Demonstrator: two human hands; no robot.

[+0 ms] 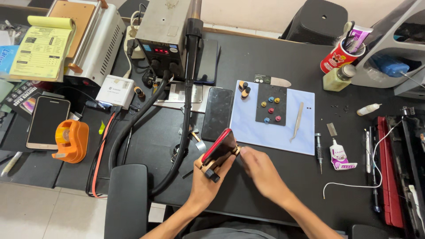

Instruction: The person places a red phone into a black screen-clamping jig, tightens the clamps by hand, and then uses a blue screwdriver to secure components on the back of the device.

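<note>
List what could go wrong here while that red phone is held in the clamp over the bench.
1. The left hand holds the red phone tilted in a wooden clamp off the table; a slip might drop it onto the black phone lying just beyond.
2. The right hand works at the clamp's end; overtightening might crack the phone.
3. The thick black hose runs close beside the left hand and could be snagged.

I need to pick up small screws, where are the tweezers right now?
In the head view, the tweezers lie on the right part of the pale blue mat, just right of the small black pad.
</note>
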